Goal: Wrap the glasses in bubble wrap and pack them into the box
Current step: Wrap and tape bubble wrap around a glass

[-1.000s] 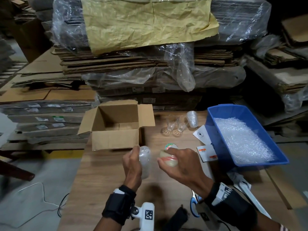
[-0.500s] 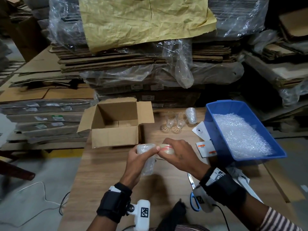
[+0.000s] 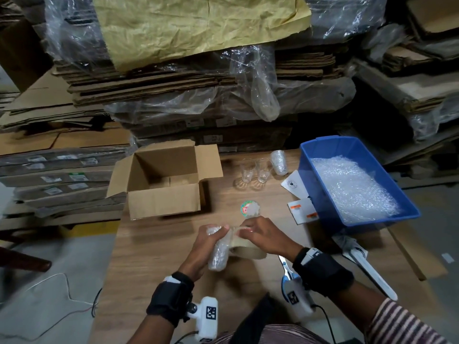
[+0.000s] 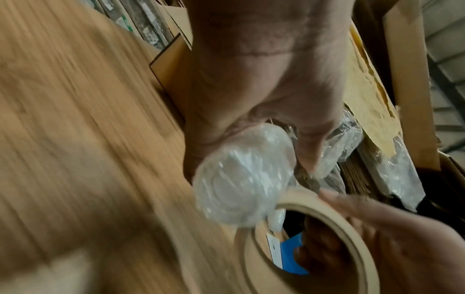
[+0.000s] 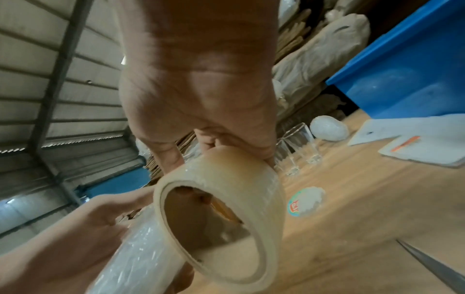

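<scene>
My left hand grips a glass wrapped in bubble wrap above the wooden table. My right hand holds a roll of clear tape right against the wrapped glass. The open cardboard box stands behind the hands, to the left. Two bare glasses and another wrapped glass stand at the back of the table.
A blue bin of bubble wrap sheets sits at the right. White label cards, a round sticker and scissors lie on the table. Stacks of flat cardboard rise behind.
Both hands came together and dropped lower toward me. The tape roll now hangs against the wrapped glass, which tilted from upright to slanted.
</scene>
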Available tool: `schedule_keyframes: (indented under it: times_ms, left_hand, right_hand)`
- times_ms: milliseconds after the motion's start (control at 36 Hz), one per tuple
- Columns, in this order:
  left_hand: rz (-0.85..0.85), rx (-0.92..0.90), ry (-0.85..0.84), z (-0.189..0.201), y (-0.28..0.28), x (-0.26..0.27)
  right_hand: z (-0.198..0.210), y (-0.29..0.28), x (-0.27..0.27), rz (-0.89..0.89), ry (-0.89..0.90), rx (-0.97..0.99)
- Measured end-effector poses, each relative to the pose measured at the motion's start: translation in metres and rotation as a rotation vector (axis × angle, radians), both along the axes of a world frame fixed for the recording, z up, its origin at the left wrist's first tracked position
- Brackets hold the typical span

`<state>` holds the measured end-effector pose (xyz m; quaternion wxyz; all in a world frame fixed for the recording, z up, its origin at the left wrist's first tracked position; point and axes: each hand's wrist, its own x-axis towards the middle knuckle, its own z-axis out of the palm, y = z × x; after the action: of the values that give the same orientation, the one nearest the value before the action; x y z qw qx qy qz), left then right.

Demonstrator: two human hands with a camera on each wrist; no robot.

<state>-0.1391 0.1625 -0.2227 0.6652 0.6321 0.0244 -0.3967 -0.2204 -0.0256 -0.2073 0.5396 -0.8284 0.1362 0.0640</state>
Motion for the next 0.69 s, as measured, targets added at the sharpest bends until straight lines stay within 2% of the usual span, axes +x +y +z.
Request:
schedule_keyframes:
  times_ms: [56,167,278,444,694]
  left_hand:
    - [-0.054,-0.025,0.008,0.003,0.0,0.002]
    - [-0.191,-0.191,0.163,-0.007,0.017,0.014]
    - [-0.289,-0.236,0.116,-0.01,0.021,0.02]
    - [-0.296,-0.339,0.169,0.003,0.017,0.021]
    - [-0.317,-0.42,0.205,-0.001,0.023,0.028]
  right_hand:
    - [-0.005,-0.005,0.0,-0.038,0.012,0.056]
    - [-0.015,-0.02,-0.002,-0.093,0.004,0.182]
    - [-0.015,-0.028,-0.004,-0.129,-0.004,0.336]
    - [-0.015,-0.035,-0.006,-0.164,-0.037,0.451]
    - [-0.007,-0.036,-0.006,-0.105,-0.101,0.457]
